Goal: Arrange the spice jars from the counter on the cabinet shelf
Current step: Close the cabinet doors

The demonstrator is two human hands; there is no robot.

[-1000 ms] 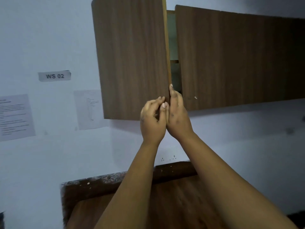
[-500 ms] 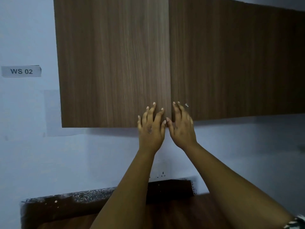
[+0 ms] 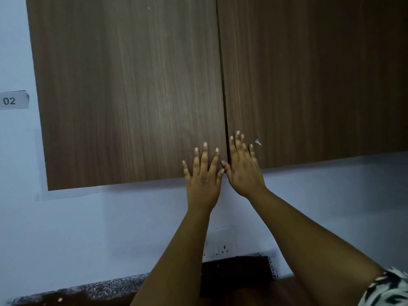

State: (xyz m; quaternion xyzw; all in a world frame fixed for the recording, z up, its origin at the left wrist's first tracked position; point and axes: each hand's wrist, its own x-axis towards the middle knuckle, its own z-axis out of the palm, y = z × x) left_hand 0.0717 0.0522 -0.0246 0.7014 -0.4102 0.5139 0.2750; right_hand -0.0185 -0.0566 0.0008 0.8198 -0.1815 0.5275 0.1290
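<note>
The brown wooden wall cabinet fills the upper view, with both doors flat and closed. My left hand (image 3: pixel 203 173) presses with straight, spread fingers on the lower right corner of the left door (image 3: pixel 128 91). My right hand (image 3: pixel 242 166) presses flat on the lower left corner of the right door (image 3: pixel 309 80), just across the seam. The shelf inside is hidden behind the doors. No spice jars are in view.
Below the cabinet is a pale blue wall with a power socket (image 3: pixel 217 250). A dark speckled counter edge (image 3: pixel 77 292) runs along the bottom. A paper label reading "02" (image 3: pixel 13 100) hangs on the wall at the left.
One second ago the left door stood ajar with both hands at its edge. It has swung closed, and both hands now lie flat on the doors. The view has come closer.
</note>
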